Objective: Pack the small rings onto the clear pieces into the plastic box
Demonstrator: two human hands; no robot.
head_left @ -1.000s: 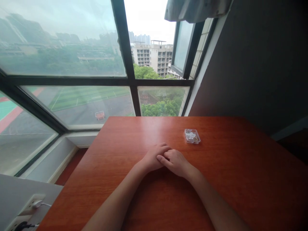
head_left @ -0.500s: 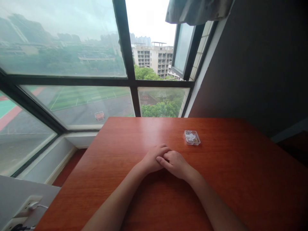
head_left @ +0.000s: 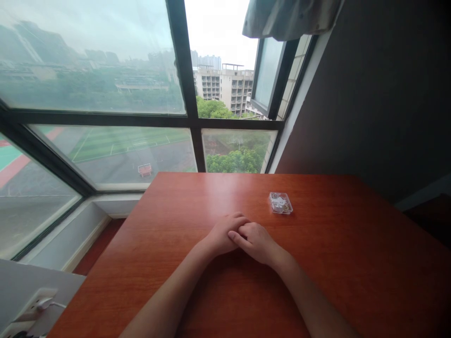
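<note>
On the reddish-brown wooden table, my left hand (head_left: 222,236) and my right hand (head_left: 260,242) are clasped together. The right thumb lies across the side of the left hand, and most of the fingertips are hidden in the clasp. No object shows between them. Beyond my right hand, not touched, sits a small square clear plastic box (head_left: 281,203). Small pale and metallic-looking pieces are inside it, too small to name.
The table (head_left: 334,263) reaches toward a dark-framed window (head_left: 193,89), with one pane swung outward. A grey curtain (head_left: 291,19) hangs at the upper right beside a dark wall (head_left: 380,103). Wall sockets with a white plug (head_left: 44,304) are at lower left.
The view has shifted very slightly. My hands stay clasped and the box keeps its place on the table.
</note>
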